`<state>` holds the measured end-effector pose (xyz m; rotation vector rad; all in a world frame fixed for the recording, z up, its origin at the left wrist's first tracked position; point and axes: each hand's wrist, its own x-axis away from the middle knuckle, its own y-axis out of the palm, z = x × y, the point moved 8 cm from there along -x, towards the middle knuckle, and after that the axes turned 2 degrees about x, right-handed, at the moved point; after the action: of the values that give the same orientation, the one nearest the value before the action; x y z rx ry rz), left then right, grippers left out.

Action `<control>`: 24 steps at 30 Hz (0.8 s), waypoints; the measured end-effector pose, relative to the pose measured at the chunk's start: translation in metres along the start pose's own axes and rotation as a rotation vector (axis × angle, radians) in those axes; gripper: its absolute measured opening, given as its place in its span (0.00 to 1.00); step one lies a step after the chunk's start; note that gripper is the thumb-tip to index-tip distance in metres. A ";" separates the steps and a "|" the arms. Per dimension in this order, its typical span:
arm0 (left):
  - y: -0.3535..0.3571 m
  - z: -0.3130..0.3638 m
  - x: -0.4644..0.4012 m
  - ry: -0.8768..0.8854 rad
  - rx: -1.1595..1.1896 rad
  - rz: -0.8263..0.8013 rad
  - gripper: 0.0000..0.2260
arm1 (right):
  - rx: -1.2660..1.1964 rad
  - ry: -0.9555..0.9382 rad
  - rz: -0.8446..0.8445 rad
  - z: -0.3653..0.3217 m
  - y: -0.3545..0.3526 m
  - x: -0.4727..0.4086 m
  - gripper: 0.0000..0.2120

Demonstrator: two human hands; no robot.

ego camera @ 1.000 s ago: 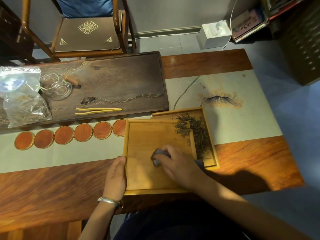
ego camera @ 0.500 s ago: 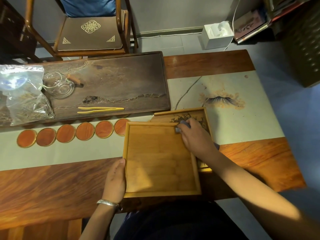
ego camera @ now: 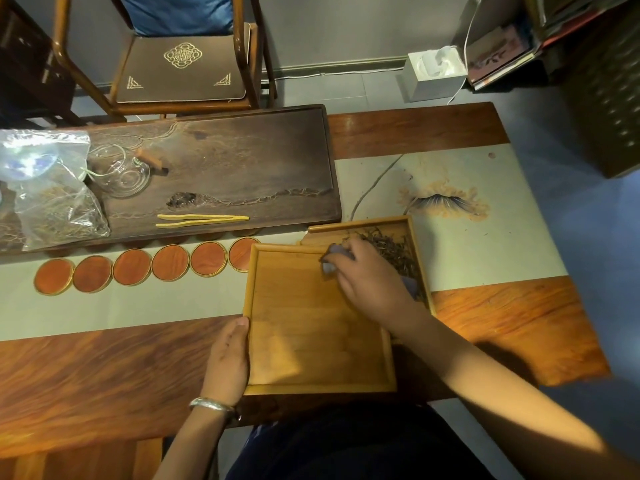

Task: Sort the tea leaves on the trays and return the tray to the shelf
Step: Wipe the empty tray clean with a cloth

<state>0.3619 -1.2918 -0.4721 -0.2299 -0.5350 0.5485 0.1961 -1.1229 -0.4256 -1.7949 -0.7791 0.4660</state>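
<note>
Wooden counter [ego camera: 104, 368], pale painted runner [ego camera: 485, 258] laid across it. Dark carved tea board [ego camera: 225, 161] at the far side, with yellow bamboo tongs [ego camera: 202, 220] on its near edge and a glass pitcher [ego camera: 123, 171] at its left. Clear plastic bag [ego camera: 45, 188] of loose leaf at far left.

Two light wooden trays. Upper tray [ego camera: 311, 341] sits over the lower tray [ego camera: 420, 258], offset toward the person, so only the lower tray's far-right part shows. Tea leaves [ego camera: 391, 247] lie piled in that exposed part. The upper tray's floor looks bare; any fine leftovers are too small to tell.

Row of six round red coasters [ego camera: 138, 268] left of the trays, the last touching the upper tray's far-left corner.

Left hand [ego camera: 227, 362] lies flat along the upper tray's left rim, fingers together, steadying it. Right hand [ego camera: 370, 282] is bunched around a small grey-blue cloth [ego camera: 334, 256] at the tray's far-right corner, just beside the leaves.

Judgement: leaves gathered in the lower tray; upper tray at wipe-down. Left: finish wiping, carry tray to shelf. No shelf identifiable in view.
</note>
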 end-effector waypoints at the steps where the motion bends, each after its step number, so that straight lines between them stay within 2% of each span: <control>1: 0.001 0.000 0.000 0.003 0.007 -0.010 0.15 | 0.016 -0.025 -0.011 -0.009 0.004 -0.004 0.15; 6: 0.006 0.002 0.003 0.003 0.015 -0.046 0.15 | 0.132 -0.070 -0.079 -0.015 0.023 -0.015 0.14; 13: -0.002 -0.004 0.002 -0.036 0.000 -0.026 0.15 | 0.121 0.125 -0.145 0.050 0.022 0.008 0.15; 15: -0.005 -0.004 0.000 -0.045 0.004 -0.012 0.15 | 0.141 0.127 -0.107 0.062 0.013 0.014 0.15; 17: -0.006 -0.004 -0.001 -0.050 0.005 -0.005 0.14 | 0.035 0.167 -0.022 0.068 -0.004 0.020 0.14; 20: -0.009 -0.001 0.000 -0.031 -0.021 0.001 0.14 | -0.134 0.073 0.024 0.052 -0.020 0.033 0.13; 24: -0.011 0.002 0.000 -0.026 -0.021 0.005 0.14 | -0.177 -0.153 -0.107 0.012 -0.024 0.064 0.10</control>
<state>0.3658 -1.3004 -0.4665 -0.2444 -0.5653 0.5517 0.2269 -1.0651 -0.4037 -1.8850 -1.0448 0.4798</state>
